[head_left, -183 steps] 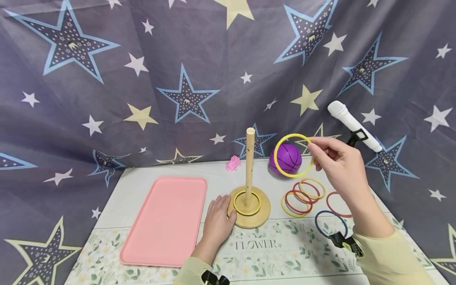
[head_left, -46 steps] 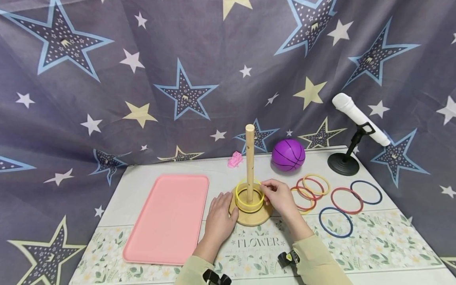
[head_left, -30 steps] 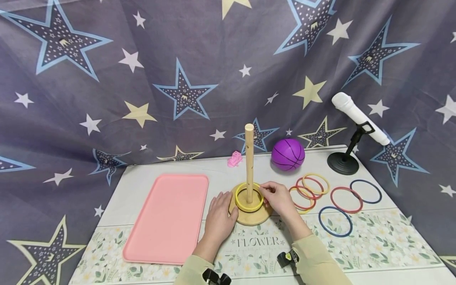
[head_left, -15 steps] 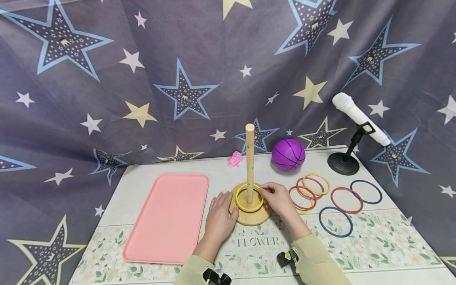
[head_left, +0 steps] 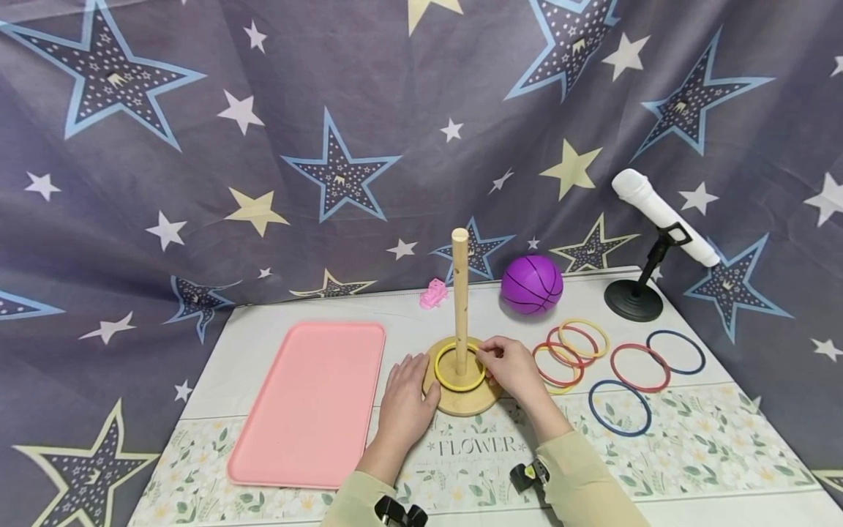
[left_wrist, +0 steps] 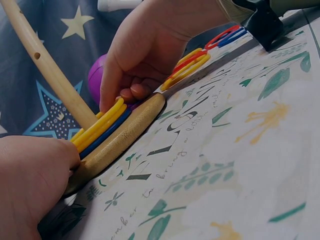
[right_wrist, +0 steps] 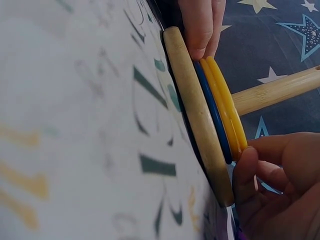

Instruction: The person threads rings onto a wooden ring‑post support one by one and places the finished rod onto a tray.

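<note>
A wooden post (head_left: 460,300) rises from a round wooden base (head_left: 464,405). Low around it lies a stack of rings, the upper yellow ring (head_left: 459,389) over a second yellow one and a blue ring (right_wrist: 214,112). My right hand (head_left: 516,369) pinches the upper yellow ring between thumb and forefinger at its right side, as the right wrist view shows. My left hand (head_left: 405,401) rests at the base's left edge, fingers extended, with its thumb close to the rings. In the left wrist view both hands flank the stack.
A pink tray (head_left: 309,406) lies left of my left hand. Several red and yellow rings (head_left: 573,375) overlap on the right, near a loose blue ring (head_left: 620,432). Behind stand a purple ball (head_left: 532,285), a small pink object (head_left: 433,293) and a white microphone (head_left: 665,217) on a black stand.
My right hand has brought the yellow ring from the air near the ball left and down around the post, onto the stack. My left hand has stayed at the base.
</note>
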`<state>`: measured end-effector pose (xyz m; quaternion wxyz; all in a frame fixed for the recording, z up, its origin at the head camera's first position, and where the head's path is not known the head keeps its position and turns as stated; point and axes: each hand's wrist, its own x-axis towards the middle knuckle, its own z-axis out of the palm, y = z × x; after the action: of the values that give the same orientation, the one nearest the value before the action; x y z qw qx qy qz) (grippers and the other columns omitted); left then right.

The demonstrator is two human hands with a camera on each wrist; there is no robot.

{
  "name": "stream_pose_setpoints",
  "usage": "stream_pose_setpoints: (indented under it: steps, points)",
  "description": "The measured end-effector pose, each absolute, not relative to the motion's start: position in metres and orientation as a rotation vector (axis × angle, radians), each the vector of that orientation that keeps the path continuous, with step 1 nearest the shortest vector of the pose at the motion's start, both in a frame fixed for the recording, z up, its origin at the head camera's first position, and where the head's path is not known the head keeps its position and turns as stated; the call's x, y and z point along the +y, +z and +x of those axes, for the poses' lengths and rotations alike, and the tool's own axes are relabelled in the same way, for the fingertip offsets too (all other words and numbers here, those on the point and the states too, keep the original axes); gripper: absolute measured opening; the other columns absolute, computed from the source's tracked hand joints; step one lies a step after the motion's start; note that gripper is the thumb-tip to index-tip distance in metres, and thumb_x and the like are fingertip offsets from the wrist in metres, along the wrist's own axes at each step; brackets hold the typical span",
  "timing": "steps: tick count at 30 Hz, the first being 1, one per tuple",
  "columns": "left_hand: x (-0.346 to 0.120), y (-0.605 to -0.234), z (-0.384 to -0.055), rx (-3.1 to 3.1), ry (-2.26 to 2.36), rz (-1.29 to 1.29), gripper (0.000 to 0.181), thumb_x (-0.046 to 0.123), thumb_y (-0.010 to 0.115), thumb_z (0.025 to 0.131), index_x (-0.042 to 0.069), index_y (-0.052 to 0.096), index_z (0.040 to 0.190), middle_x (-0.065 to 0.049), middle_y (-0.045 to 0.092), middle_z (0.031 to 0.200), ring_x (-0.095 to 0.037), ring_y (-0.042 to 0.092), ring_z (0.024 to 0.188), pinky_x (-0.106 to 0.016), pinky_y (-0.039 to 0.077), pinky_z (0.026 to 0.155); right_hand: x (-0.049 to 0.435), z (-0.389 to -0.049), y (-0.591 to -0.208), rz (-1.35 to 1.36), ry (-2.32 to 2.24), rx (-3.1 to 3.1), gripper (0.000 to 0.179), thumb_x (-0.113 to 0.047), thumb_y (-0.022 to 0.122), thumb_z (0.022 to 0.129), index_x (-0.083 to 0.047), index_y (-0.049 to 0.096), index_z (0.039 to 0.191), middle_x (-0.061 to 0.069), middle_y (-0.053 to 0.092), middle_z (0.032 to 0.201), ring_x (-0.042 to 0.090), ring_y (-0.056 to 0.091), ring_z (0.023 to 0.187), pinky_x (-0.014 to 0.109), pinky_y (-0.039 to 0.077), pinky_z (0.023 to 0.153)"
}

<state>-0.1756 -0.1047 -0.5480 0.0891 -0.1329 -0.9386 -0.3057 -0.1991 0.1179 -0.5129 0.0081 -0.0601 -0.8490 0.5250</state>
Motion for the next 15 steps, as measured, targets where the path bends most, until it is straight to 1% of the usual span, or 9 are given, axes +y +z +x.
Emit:
stream_pose_setpoints:
  steps: [6, 15]
  points:
    - [-0.1047, -0.5479, -0.1759, -2.787, -0.895, -0.403, 0.058, 0.021, 0.069, 0.104, -0.003, 0.058, 0.156, -0.021, 0.059, 0.158, -0.041, 0.044, 0.157, -0.057, 0.024, 0.134, 0.1183, -0.1992, -0.5134, -0.179, 1.632, -2.653, 0.01, -0.014, 0.076, 0.104, -0.005, 0.08, 0.108, 0.01, 0.068, 0.074, 0.017, 0.065, 0.056, 0.031, 0.059, 0.052]
    - [-0.1045, -0.5476, -0.1763, -2.797, -0.904, -0.392, 0.058, 0.022, 0.069, 0.105, -0.002, 0.057, 0.157, -0.02, 0.059, 0.159, -0.04, 0.042, 0.158, -0.056, 0.023, 0.135, 0.1172, -0.1993, -0.5134, -0.181, 1.613, -2.665, 0.008, -0.013, 0.077, 0.104, -0.006, 0.079, 0.107, 0.007, 0.067, 0.073, 0.017, 0.064, 0.055, 0.03, 0.059, 0.05]
